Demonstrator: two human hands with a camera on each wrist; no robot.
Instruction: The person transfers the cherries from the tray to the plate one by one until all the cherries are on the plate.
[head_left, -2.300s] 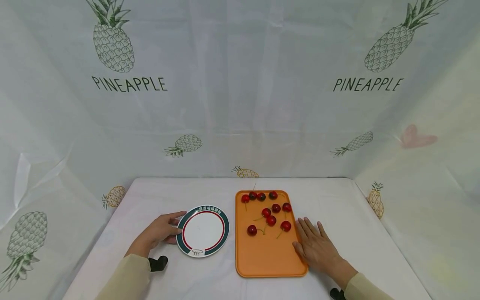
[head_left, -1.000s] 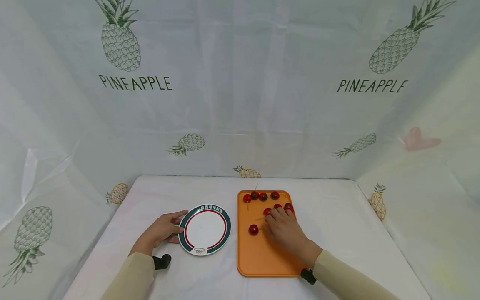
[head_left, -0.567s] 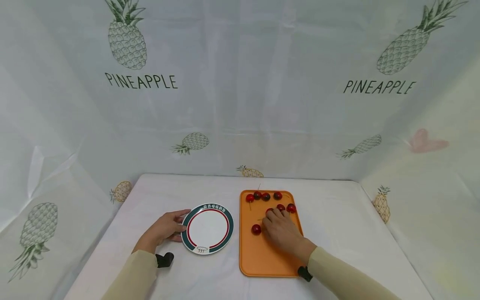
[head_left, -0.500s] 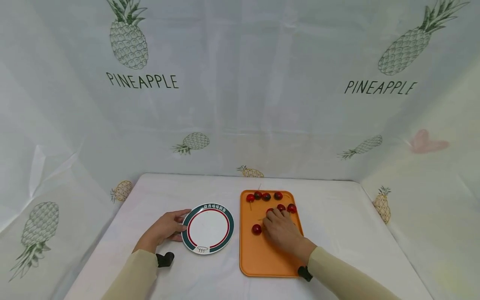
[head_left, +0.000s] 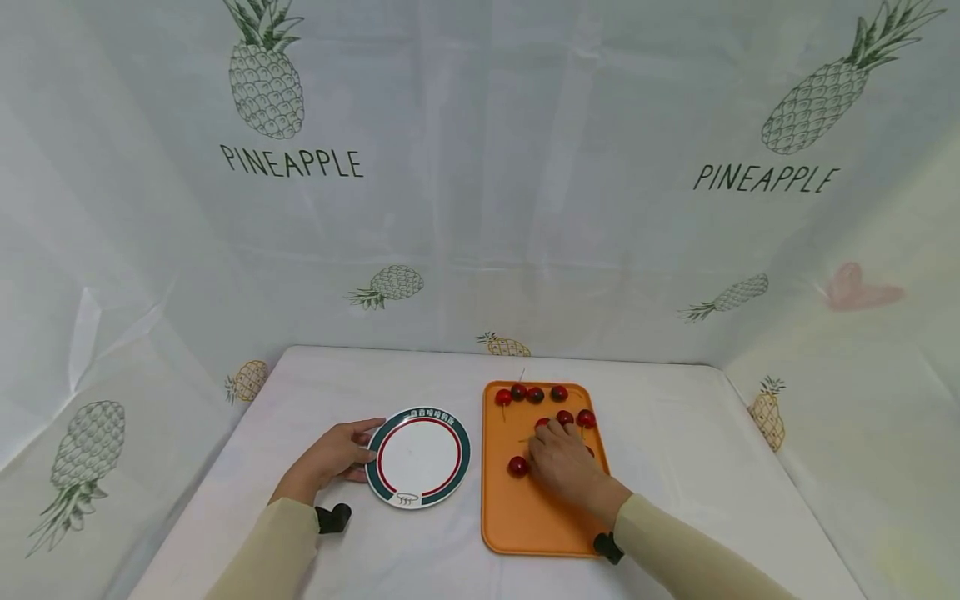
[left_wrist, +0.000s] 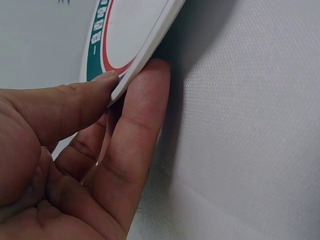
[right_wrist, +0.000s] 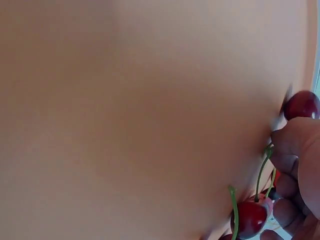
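My left hand [head_left: 332, 458] pinches the left rim of a white plate [head_left: 418, 457] with a green border and a red ring. In the left wrist view the thumb [left_wrist: 75, 107] lies on top of the plate's rim [left_wrist: 145, 55], with fingers beneath the edge. My right hand [head_left: 564, 467] reaches over the orange tray [head_left: 517, 521], fingers curled down among red cherries. A single cherry [head_left: 518, 467] lies just left of it. In the right wrist view a stemmed cherry [right_wrist: 250, 219] sits beside the curled fingers [right_wrist: 286, 186]; a bit of red shows between them, mostly hidden.
Several more cherries lie along the tray's far end, such as a dark one [head_left: 536, 395]. A white cloth [head_left: 660, 433] covers the table. Behind hangs a pale curtain [head_left: 510, 208] printed with pineapples.
My right hand has moved left from beside the tray onto the cherries, its fingers curling. The lone cherry has shifted slightly towards me. The left hand stays on the plate's rim.
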